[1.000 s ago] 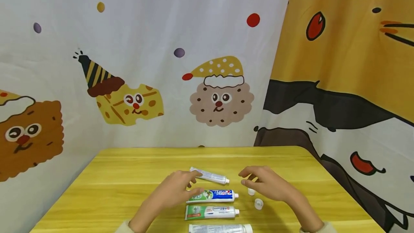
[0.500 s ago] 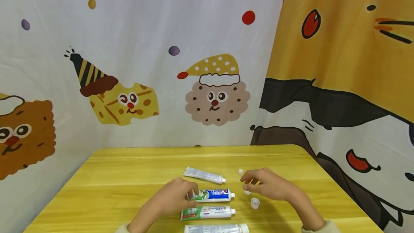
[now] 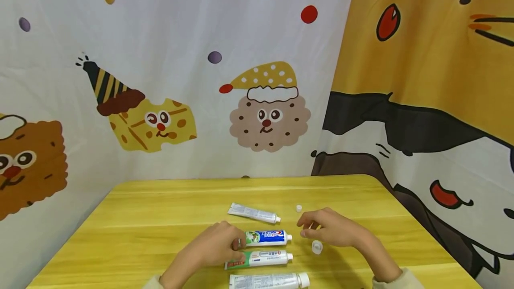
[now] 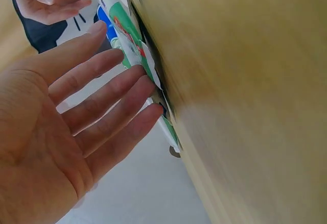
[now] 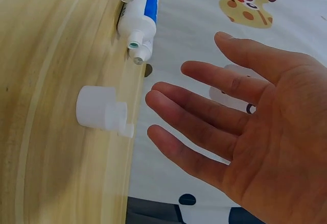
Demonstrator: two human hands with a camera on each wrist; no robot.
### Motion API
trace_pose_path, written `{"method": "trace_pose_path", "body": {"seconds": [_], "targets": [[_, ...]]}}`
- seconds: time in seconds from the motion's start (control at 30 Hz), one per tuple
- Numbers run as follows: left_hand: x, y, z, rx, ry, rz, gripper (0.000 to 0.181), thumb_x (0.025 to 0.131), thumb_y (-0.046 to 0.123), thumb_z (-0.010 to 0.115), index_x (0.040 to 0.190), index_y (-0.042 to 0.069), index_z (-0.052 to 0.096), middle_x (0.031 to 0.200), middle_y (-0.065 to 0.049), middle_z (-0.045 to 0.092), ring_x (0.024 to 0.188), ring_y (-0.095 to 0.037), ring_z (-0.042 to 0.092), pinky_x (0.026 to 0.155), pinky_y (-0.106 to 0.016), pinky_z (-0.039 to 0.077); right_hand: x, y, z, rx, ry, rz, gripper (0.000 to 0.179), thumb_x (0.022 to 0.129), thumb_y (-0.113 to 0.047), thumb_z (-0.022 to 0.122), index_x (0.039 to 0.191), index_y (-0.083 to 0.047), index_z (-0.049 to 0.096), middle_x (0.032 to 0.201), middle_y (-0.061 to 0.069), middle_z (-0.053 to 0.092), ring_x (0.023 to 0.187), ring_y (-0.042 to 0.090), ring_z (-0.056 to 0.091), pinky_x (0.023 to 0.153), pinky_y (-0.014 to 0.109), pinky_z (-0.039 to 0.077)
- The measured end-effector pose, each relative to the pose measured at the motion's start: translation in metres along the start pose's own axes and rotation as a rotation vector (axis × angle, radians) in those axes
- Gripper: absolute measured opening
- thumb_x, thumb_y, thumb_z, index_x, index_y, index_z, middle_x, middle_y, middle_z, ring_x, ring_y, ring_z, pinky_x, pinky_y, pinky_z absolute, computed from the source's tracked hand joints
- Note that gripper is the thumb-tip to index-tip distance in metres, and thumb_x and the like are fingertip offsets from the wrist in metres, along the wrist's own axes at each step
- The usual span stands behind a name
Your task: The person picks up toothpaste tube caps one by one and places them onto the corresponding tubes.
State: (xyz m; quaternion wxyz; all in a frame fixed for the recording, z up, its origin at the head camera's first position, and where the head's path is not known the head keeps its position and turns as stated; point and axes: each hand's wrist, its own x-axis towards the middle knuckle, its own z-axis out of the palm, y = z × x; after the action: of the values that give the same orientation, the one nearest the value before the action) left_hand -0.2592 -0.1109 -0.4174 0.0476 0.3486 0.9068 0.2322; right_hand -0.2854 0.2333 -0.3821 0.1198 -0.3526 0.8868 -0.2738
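Observation:
Toothpaste tubes lie in a column on the table, nozzles to the right. My left hand (image 3: 218, 243) hovers over the tail ends of a blue-and-green toothpaste tube (image 3: 268, 237) and a green-and-white toothpaste tube (image 3: 270, 258), covering part of both. Its fingers look loosely extended in the left wrist view; contact is unclear. Farther off lies a slim white tube (image 3: 254, 212); nearest me is a larger white tube (image 3: 263, 281). My right hand (image 3: 331, 227) is held above the loose caps with relaxed fingers, holding nothing. A large white cap (image 5: 96, 106) stands before two smaller ones.
The yellow wood-grain table (image 3: 160, 208) ends at a far edge against a white cartoon-print curtain (image 3: 180, 57). A small white cap (image 3: 299, 208) sits beyond my right hand, and a larger white cap (image 3: 317, 247) lies on its near side.
My left hand has moved back toward me, from near the slim white tube to the tails of the middle tubes. My right hand has barely moved. The head view has shifted slightly.

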Motion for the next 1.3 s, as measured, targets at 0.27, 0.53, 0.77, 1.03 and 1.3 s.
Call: {"method": "trace_pose_path", "body": {"seconds": [0.27,0.53,0.77,1.03,1.3], "targets": [[0.0,-0.002,-0.003,-0.037,-0.051,0.009,0.012,0.082,0.023,0.087,0.09,0.017,0.08,0.074,0.015,0.067,0.067,0.005,0.054,0.065,-0.018,0.049,0.001,-0.004,-0.001,-0.006,-0.025,0.009,0.037,0.103,-0.035,0.062,0.124,-0.006,0.07,0.114,0.003,0.076,0.1,0.01,0.07,0.085,0.028,0.058],[0.0,0.002,-0.006,-0.014,-0.06,0.004,0.016,0.081,0.022,0.087,0.094,0.016,0.08,0.075,0.014,0.067,0.067,0.004,0.054,0.066,-0.018,0.049,0.003,-0.005,0.001,0.014,-0.046,0.013,0.037,0.103,-0.035,0.061,0.124,-0.006,0.07,0.114,0.006,0.076,0.101,0.011,0.07,0.084,0.028,0.057],[0.0,0.005,-0.005,0.001,-0.075,-0.019,0.023,0.082,0.025,0.087,0.102,0.016,0.08,0.076,0.015,0.066,0.067,0.003,0.053,0.066,-0.018,0.049,0.003,-0.001,0.005,0.022,-0.056,0.028,0.035,0.103,-0.035,0.062,0.123,-0.009,0.07,0.11,-0.003,0.076,0.099,0.009,0.069,0.085,0.028,0.057],[0.0,0.009,0.0,0.046,-0.084,-0.05,0.029,0.079,0.026,0.089,0.105,0.017,0.08,0.078,0.016,0.064,0.069,0.002,0.052,0.067,-0.019,0.048,0.002,-0.002,0.007,0.034,-0.057,0.045,0.035,0.103,-0.035,0.062,0.123,-0.008,0.07,0.109,-0.003,0.075,0.099,0.01,0.069,0.084,0.029,0.056],[0.003,0.008,0.003,0.084,-0.102,-0.059,0.03,0.077,0.027,0.09,0.104,0.018,0.079,0.084,0.014,0.068,0.074,0.003,0.054,0.069,-0.02,0.05,0.003,-0.002,0.008,0.057,-0.072,0.073,0.026,0.102,-0.029,0.064,0.119,-0.011,0.072,0.104,-0.004,0.075,0.093,0.007,0.069,0.081,0.028,0.056]]}}
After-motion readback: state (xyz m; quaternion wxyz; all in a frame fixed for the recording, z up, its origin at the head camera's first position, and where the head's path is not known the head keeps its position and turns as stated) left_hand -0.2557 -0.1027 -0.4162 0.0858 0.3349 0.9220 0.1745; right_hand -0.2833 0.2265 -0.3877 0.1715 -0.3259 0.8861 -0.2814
